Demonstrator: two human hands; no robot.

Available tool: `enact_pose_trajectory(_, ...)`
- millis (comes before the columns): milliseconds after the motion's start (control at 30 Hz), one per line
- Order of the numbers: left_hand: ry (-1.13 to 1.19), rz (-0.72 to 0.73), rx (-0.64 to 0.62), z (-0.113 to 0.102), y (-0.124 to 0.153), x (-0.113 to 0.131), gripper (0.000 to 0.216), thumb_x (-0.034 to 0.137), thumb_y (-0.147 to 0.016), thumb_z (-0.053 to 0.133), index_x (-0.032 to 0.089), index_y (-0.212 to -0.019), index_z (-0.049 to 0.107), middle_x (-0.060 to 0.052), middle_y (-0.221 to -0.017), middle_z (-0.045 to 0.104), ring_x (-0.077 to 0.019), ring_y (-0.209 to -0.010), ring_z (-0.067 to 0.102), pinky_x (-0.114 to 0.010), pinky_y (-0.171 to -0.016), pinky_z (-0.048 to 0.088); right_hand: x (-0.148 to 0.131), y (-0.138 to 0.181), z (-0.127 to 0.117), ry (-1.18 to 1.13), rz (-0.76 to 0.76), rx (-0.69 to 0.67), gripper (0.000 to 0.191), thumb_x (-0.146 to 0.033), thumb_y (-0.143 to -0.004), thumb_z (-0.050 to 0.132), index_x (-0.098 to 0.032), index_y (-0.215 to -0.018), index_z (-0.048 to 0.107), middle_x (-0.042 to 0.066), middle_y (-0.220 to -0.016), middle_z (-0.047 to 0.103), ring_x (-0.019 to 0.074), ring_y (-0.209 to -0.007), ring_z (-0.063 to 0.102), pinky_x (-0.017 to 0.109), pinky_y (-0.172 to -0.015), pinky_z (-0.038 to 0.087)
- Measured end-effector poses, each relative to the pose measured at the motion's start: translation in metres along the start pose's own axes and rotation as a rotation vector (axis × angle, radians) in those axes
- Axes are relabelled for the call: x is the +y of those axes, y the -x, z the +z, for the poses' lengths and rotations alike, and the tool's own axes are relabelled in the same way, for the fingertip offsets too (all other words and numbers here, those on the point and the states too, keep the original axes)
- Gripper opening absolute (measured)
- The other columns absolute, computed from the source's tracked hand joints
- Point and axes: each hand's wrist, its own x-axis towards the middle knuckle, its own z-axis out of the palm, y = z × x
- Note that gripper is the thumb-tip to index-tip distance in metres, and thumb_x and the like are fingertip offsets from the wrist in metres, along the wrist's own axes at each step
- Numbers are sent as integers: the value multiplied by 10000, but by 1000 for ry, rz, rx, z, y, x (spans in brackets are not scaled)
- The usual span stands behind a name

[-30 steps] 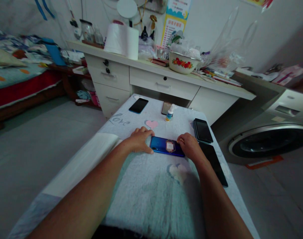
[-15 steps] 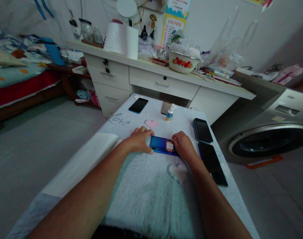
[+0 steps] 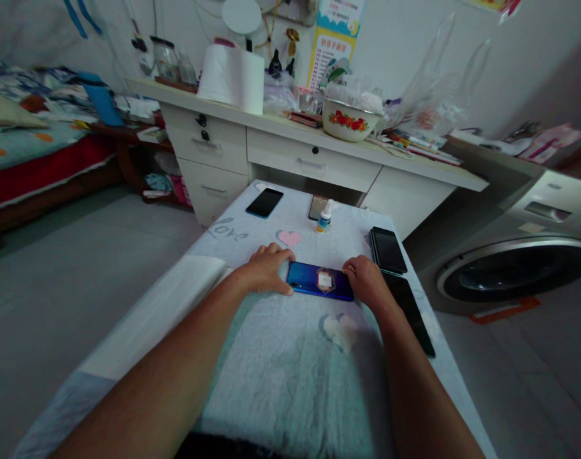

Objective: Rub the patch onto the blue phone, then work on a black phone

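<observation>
A blue smartphone (image 3: 308,279) lies back up on the cloth-covered table (image 3: 271,357), with a ring-shaped patch and a pale square on its back. My left hand (image 3: 270,268) grips the phone's left end between thumb and fingers. At the right end my right hand (image 3: 365,277) rests with its fingers curled together. A small pale bit shows at those fingertips, too small to name. Beyond the phone stands a small spray bottle (image 3: 324,218) with a white top, in front of a gold-coloured phone (image 3: 316,207).
A black-screened phone (image 3: 265,203) lies at the far left. On the right are a stack of dark devices (image 3: 388,250) and a tablet (image 3: 409,315), partly behind my right arm. A white desk (image 3: 281,150) stands behind, a washing machine (image 3: 520,236) to the right.
My right hand has slid right along the phone's back to its right end, uncovering more of the phone. My left hand has stayed on the left end.
</observation>
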Motion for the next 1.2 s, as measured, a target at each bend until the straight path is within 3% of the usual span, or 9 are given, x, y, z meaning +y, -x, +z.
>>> enact_pose_trajectory(300,6,2,13,0,0,0,718,511,-530,715,310,-1184,499,-52,-1173,453,-298,-1101,409,-385,-937,373,10,4,-2,2,25,1,180,-181,-859,528,-138,-883,700,98,-915,646,175,-840,594,251,-744,371)
enact_pose_trajectory(800,-9,6,27,2,-1,-1,725,514,-529,725,316,-1188,497,-44,-1156,451,-292,-1101,412,-377,-951,374,-22,-4,10,-13,-110,33,237,-124,-882,446,-128,-892,683,94,-906,605,157,-836,543,235,-775,354)
enact_pose_trajectory(1200,1,-24,12,-1,1,3,717,503,-531,731,315,-1183,499,-44,-1167,431,-289,-1102,406,-372,-948,372,-25,-9,16,-30,-177,13,219,-138,-895,456,-141,-884,675,88,-910,590,173,-870,511,250,-785,346)
